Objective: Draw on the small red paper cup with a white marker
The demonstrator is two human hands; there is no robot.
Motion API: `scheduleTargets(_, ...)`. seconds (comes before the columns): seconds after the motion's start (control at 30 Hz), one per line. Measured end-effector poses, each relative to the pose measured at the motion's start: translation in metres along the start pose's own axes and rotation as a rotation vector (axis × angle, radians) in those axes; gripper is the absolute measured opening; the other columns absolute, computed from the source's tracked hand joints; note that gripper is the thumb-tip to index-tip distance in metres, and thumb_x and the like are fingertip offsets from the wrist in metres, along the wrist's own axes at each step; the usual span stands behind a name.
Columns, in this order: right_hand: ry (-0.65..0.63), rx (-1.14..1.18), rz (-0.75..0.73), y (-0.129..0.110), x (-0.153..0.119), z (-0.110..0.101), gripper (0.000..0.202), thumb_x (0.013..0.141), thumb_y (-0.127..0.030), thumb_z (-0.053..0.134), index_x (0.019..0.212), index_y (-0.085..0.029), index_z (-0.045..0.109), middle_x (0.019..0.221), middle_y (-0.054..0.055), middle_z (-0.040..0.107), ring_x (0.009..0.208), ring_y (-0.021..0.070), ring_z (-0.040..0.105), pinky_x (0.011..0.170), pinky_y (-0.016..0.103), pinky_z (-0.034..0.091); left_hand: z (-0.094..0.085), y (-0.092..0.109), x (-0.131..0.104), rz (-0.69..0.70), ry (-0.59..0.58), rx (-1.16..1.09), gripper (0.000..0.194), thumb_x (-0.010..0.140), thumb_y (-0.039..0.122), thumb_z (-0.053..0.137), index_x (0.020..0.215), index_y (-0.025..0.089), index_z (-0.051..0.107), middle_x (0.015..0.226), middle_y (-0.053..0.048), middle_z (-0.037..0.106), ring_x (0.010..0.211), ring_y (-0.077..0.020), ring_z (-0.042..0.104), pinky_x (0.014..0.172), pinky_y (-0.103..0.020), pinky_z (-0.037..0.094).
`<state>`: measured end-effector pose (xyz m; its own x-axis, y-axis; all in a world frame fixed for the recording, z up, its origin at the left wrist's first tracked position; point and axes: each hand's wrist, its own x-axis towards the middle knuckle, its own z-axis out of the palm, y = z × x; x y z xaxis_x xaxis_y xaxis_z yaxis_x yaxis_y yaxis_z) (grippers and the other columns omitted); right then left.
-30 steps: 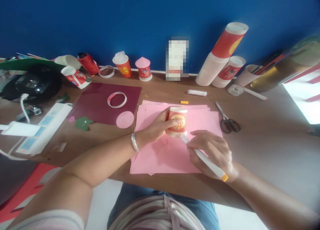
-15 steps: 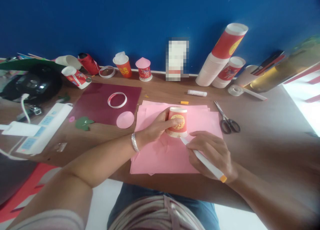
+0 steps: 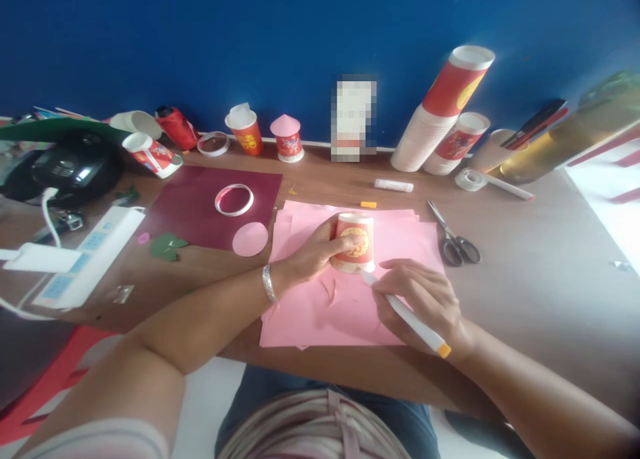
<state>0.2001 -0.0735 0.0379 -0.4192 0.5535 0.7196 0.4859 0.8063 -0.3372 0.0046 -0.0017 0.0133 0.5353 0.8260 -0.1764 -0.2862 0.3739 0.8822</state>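
The red paper cup (image 3: 354,242) stands upside down on the pink paper (image 3: 345,299). It has a gold round picture on its side and a white rim at the bottom. The white pen (image 3: 407,316) has an orange end. It lies slanted, and its tip touches the paper right at the cup's bottom edge. The pink sheets lie flat in a stack on the brown table.

Scissors (image 3: 454,243) lie beside a glue stick (image 3: 394,186), tape roll (image 3: 470,178) and power strip (image 3: 85,259).
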Motion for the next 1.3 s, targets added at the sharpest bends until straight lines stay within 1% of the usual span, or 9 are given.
scheduleTargets(0.17, 0.014, -0.014, -0.004, 0.0018, -0.0019, 0.0002, 0.024, 0.084, 0.001, 0.062, 0.093, -0.021, 0.059, 0.069, -0.004, 0.061, 0.065, 0.0133, 0.064, 0.075, 0.035, 0.066, -0.0030, -0.0020, 0.0009, 0.018, -0.044, 0.002, 0.051, 0.084, 0.038, 0.079, 0.125, 0.019, 0.056, 0.112, -0.008, 0.063, 0.098, -0.0210, 0.067, 0.078, -0.030, 0.058)
scheduleTargets(0.43, 0.017, -0.030, -0.002, 0.0020, -0.0020, 0.0001, 0.023, 0.082, 0.000, 0.061, 0.091, -0.021, 0.060, 0.068, -0.005, 0.060, 0.061, 0.0127, 0.063, 0.076, 0.035, 0.067, -0.0061, -0.0048, 0.0027, 0.025, -0.049, 0.023, 0.047, 0.086, 0.038, 0.078, 0.124, 0.019, 0.058, 0.112, -0.008, 0.063, 0.098, -0.0197, 0.067, 0.080, -0.029, 0.058)
scheduleTargets(0.63, 0.016, -0.044, 0.009, 0.0010, -0.0028, 0.0001, 0.023, 0.082, 0.000, 0.061, 0.089, -0.022, 0.059, 0.067, -0.005, 0.059, 0.062, 0.0134, 0.065, 0.077, 0.036, 0.067, -0.0046, -0.0028, 0.0015, 0.011, -0.037, 0.025, 0.047, 0.085, 0.039, 0.078, 0.123, 0.019, 0.058, 0.112, -0.009, 0.063, 0.098, -0.0207, 0.066, 0.079, -0.031, 0.058)
scheduleTargets(0.8, 0.033, -0.018, -0.009, -0.0002, -0.0039, -0.0010, 0.025, 0.080, 0.001, 0.062, 0.091, -0.022, 0.059, 0.067, -0.005, 0.058, 0.059, 0.0126, 0.061, 0.079, 0.037, 0.067, -0.0018, 0.0005, 0.0008, 0.020, -0.023, 0.016, 0.048, 0.083, 0.039, 0.079, 0.120, 0.017, 0.059, 0.110, -0.008, 0.062, 0.098, -0.0199, 0.064, 0.080, -0.031, 0.057)
scheduleTargets(0.93, 0.028, 0.013, -0.027, -0.0009, -0.0045, -0.0019, 0.026, 0.079, 0.000, 0.062, 0.092, -0.022, 0.060, 0.067, -0.005, 0.059, 0.059, 0.0128, 0.060, 0.078, 0.037, 0.067, 0.0000, 0.0016, 0.0000, 0.038, -0.016, 0.032, 0.046, 0.084, 0.038, 0.078, 0.119, 0.016, 0.059, 0.108, -0.008, 0.062, 0.096, -0.0190, 0.062, 0.080, -0.030, 0.055)
scheduleTargets(1.13, -0.001, 0.011, -0.044, -0.0004, -0.0076, 0.0015, 0.024, 0.081, -0.002, 0.065, 0.096, -0.021, 0.061, 0.071, -0.004, 0.060, 0.062, 0.0132, 0.061, 0.075, 0.035, 0.066, -0.0004, 0.0015, -0.0007, 0.050, -0.010, 0.066, 0.043, 0.085, 0.041, 0.076, 0.117, 0.018, 0.058, 0.105, -0.007, 0.062, 0.092, -0.0169, 0.061, 0.080, -0.029, 0.052)
scheduleTargets(1.3, -0.004, 0.003, -0.036, 0.0002, -0.0086, 0.0036, 0.025, 0.083, 0.000, 0.063, 0.098, -0.021, 0.059, 0.072, -0.004, 0.059, 0.062, 0.0114, 0.057, 0.074, 0.033, 0.064, 0.0008, 0.0045, -0.0015, 0.082, 0.007, 0.127, 0.038, 0.085, 0.040, 0.075, 0.110, 0.017, 0.059, 0.101, -0.006, 0.063, 0.090, -0.0162, 0.059, 0.079, -0.029, 0.051)
